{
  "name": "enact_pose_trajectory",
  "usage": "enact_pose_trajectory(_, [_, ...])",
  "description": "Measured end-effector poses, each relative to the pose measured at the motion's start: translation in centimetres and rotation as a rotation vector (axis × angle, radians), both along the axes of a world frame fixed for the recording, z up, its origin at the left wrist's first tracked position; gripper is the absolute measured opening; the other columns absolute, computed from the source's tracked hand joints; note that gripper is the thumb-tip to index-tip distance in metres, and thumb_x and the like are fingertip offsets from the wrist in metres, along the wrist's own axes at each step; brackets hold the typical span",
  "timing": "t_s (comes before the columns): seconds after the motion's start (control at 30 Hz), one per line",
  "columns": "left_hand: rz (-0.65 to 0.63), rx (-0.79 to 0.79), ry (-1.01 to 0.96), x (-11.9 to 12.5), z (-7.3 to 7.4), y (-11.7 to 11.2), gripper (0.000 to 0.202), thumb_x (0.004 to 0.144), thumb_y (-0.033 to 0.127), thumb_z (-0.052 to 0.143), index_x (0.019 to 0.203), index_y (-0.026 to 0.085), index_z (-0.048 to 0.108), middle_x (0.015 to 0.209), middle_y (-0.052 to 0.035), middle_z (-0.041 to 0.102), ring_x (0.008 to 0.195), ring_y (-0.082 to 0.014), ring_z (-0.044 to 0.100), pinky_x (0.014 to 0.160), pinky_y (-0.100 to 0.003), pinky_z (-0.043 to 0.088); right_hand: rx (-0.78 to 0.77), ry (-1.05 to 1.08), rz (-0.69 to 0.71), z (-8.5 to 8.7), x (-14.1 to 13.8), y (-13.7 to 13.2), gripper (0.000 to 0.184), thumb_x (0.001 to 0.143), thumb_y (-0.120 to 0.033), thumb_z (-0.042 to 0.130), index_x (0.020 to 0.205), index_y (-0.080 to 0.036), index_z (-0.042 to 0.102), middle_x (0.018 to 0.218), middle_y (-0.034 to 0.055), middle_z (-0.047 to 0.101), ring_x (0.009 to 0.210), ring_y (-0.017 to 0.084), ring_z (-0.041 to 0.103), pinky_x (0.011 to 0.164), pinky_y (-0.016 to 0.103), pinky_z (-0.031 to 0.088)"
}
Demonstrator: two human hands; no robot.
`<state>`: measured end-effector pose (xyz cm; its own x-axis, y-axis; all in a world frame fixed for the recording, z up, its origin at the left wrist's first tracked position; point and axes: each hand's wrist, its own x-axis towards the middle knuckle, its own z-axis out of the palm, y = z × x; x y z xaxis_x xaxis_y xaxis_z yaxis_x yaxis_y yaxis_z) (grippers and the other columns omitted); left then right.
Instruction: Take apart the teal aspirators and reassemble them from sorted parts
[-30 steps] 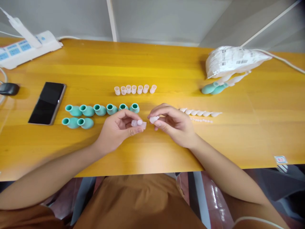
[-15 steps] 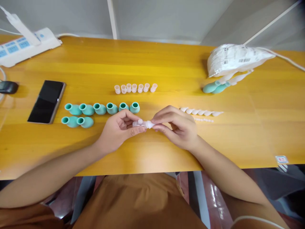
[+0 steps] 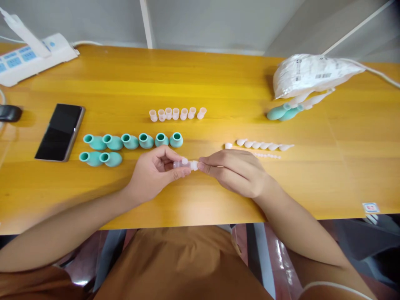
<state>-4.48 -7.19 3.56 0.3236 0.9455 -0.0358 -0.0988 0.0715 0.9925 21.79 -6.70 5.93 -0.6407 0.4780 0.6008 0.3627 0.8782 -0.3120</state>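
Note:
My left hand (image 3: 154,171) pinches a small clear plastic cap (image 3: 181,163) just above the yellow table (image 3: 200,83). My right hand (image 3: 236,171) meets it from the right, its fingertips pressing a small white tip (image 3: 194,165) against the cap. Both hands are closed on these parts. Behind my left hand lie two rows of teal rubber bulbs (image 3: 131,141). Farther back stands a row of several clear caps (image 3: 176,113). A row of white pointed tips (image 3: 264,146) lies behind my right hand, with one loose white piece (image 3: 228,146) at its left end.
A black phone (image 3: 60,132) lies at the left. A white power strip (image 3: 29,58) sits at the back left, a dark mouse (image 3: 9,112) at the left edge. A white plastic bag (image 3: 309,75) with teal bulbs (image 3: 283,112) spilling out is at the back right.
My right hand carried the white tip leftward from a gap to meet the cap in my left hand, then flattened over it. A loose white piece now shows by the tips row.

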Motion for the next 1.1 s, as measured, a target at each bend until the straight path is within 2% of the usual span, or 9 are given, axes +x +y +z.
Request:
enact_pose_trajectory(0.17, [0.031,0.066,0.024,0.1,-0.1,-0.3,0.031,0.086,0.034,0.099,0.090,0.021,0.071,0.093,-0.0020,0.080,0.084,-0.0166,0.076,0.079,-0.033,0.068,0.033,0.094,0.005,-1.5,-0.4,0.3,0.026,0.103,-0.013,0.077,0.124,-0.028,0.080,0.105,0.0054,0.085,0.081,0.021,0.078,0.067,0.034,0.065])
enact_pose_trajectory(0.23, [0.044,0.094,0.010,0.2,-0.1,-0.4,0.030,0.086,0.033,0.098,0.090,0.021,0.071,0.094,-0.0021,0.080,0.086,-0.0163,0.077,0.080,-0.033,0.068,-0.004,0.149,0.011,-1.7,-0.5,0.3,0.028,0.102,-0.011,0.079,0.124,-0.027,0.079,0.106,0.0066,0.084,0.082,0.021,0.079,0.067,0.033,0.066])
enact_pose_trajectory(0.47, [0.039,0.150,0.009,0.4,-0.4,-0.8,0.025,0.093,0.029,0.092,0.090,0.022,0.068,0.096,0.0028,0.077,0.093,-0.0160,0.076,0.088,-0.033,0.065,-0.348,0.291,0.082,-2.1,-1.0,0.9,0.014,0.104,-0.011,0.077,0.113,-0.022,0.079,0.103,0.0086,0.083,0.091,0.019,0.082,0.076,0.030,0.069])
enact_pose_trajectory(0.57, [0.044,0.243,-0.012,0.5,-0.7,-0.7,0.021,0.093,0.024,0.091,0.092,0.023,0.070,0.093,0.0028,0.074,0.090,-0.0146,0.075,0.084,-0.031,0.064,-0.457,0.307,0.097,-2.6,-1.2,1.2,0.011,0.104,-0.016,0.079,0.113,-0.023,0.076,0.102,0.0074,0.083,0.093,0.019,0.081,0.081,0.032,0.069])
enact_pose_trajectory(0.63, [0.041,0.312,-0.015,0.4,-0.9,-0.5,0.018,0.093,0.021,0.090,0.095,0.023,0.072,0.096,0.0003,0.075,0.092,-0.0160,0.076,0.084,-0.032,0.065,-0.569,0.322,0.097,-2.8,-1.3,1.2,0.016,0.103,-0.021,0.083,0.117,-0.022,0.075,0.106,0.0076,0.082,0.094,0.019,0.081,0.083,0.032,0.069])
enact_pose_trajectory(0.77, [0.016,0.488,0.120,0.1,-0.6,-0.2,0.012,0.097,0.018,0.085,0.100,0.023,0.076,0.107,-0.0050,0.079,0.098,-0.0199,0.077,0.089,-0.037,0.063,-0.842,0.399,0.149,-3.1,-1.7,0.7,0.033,0.102,-0.024,0.085,0.133,-0.021,0.072,0.115,0.0079,0.083,0.100,0.017,0.082,0.092,0.031,0.070])
enact_pose_trajectory(0.9, [0.006,0.629,0.287,-0.3,-0.1,-0.3,0.012,0.098,0.016,0.082,0.101,0.026,0.076,0.112,-0.0052,0.078,0.101,-0.0207,0.075,0.091,-0.038,0.062,-1.069,0.485,0.215,-3.3,-2.1,0.4,0.035,0.102,-0.026,0.086,0.133,-0.020,0.071,0.112,0.0067,0.083,0.097,0.016,0.083,0.087,0.030,0.071])
enact_pose_trajectory(1.0, [0.019,0.698,0.399,-0.7,-0.1,-0.3,0.012,0.098,0.022,0.082,0.107,0.027,0.076,0.121,-0.0071,0.074,0.106,-0.0225,0.073,0.090,-0.038,0.062,-1.138,0.501,0.204,-3.2,-2.1,0.5,0.027,0.102,-0.031,0.086,0.123,-0.017,0.073,0.106,0.0068,0.082,0.089,0.014,0.080,0.082,0.028,0.070])
enact_pose_trajectory(1.1, [0.081,0.804,0.588,-1.1,-0.3,0.1,0.031,0.095,0.027,0.085,0.124,0.026,0.074,0.133,-0.0119,0.074,0.119,-0.0310,0.071,0.102,-0.048,0.058,-1.128,0.516,0.168,-3.1,-2.0,0.5,0.022,0.104,-0.032,0.083,0.115,-0.017,0.072,0.097,0.0043,0.079,0.078,0.011,0.076,0.074,0.025,0.067])
